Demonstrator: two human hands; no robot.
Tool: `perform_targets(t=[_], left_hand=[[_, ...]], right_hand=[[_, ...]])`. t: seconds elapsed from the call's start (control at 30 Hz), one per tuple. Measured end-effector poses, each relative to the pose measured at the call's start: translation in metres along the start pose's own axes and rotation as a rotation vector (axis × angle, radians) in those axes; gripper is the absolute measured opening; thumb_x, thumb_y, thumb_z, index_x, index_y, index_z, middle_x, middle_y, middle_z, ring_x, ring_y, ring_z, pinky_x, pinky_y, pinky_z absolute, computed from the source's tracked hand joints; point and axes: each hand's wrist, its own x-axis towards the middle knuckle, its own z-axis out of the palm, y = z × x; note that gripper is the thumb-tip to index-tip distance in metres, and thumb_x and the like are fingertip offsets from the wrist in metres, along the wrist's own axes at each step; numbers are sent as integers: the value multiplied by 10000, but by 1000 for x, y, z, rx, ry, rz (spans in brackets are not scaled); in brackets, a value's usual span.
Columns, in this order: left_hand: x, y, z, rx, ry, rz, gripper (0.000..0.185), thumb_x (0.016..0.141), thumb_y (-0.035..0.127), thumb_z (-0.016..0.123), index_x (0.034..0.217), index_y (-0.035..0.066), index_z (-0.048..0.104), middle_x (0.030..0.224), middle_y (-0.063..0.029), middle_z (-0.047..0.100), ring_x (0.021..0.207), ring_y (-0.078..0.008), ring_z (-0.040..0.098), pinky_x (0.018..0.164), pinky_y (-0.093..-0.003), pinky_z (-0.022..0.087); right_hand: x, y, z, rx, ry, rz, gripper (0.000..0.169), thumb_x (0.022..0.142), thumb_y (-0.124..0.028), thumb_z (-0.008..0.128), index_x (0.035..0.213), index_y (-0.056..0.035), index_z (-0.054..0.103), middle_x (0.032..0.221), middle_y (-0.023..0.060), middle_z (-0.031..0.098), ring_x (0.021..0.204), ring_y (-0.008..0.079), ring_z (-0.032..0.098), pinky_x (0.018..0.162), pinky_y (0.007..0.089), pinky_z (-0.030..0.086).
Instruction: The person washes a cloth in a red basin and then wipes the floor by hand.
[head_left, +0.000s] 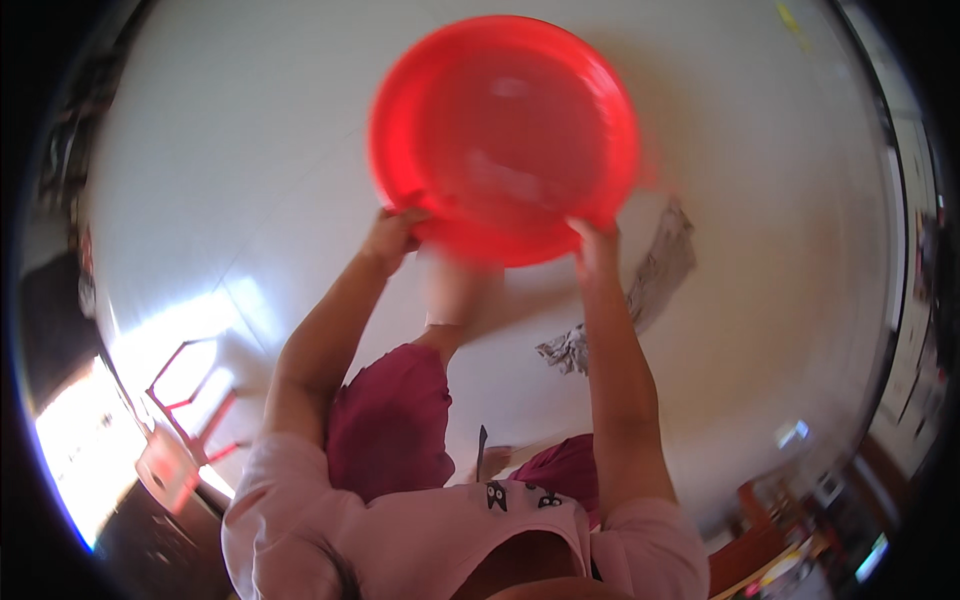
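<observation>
A round red plastic basin (517, 127) is held out in front of me, its open side facing my view. My left hand (394, 234) grips the rim at the lower left, and my right hand (598, 244) grips it at the lower right. No solid object shows inside; whether the shiny bottom is wet I cannot tell. Motion blurs the basin and the foot below it. Past my right forearm, a crumpled patterned cloth (664, 259) lies on the pale floor, partly hidden by that arm.
A red and white plastic stool (169, 465) stands at the lower left, beside a bright patch of sunlight on the floor (247, 150). Wooden furniture (754, 536) with assorted items is at the lower right. A yellow item (791, 22) lies at the far right.
</observation>
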Motion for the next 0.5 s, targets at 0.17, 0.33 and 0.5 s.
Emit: perform_targets(t=[0.17,0.33,0.5], left_hand=[[-4,7,-63,-97,129,89,525,830,88,660,1315,27,468,1229,-114,579,1116,-284,584,884,-417,554],[8,-2,-133,-193,144,222,575,793,87,707,1314,40,467,1229,-96,583,1079,-267,601,872,-360,562],[11,4,-155,-262,322,115,463,839,119,681,1261,40,507,1169,-103,625,1018,-236,631,835,-324,565]], right_hand=[[31,47,73,-93,-99,38,536,705,74,657,1224,-6,554,1124,111,630,1015,235,618,907,378,506],[56,76,138,-263,-300,54,393,760,-30,690,1143,-3,604,1036,107,659,955,215,636,843,366,521],[55,68,132,-539,-404,-242,469,831,-238,738,1181,31,577,1106,177,660,993,238,643,885,362,498]])
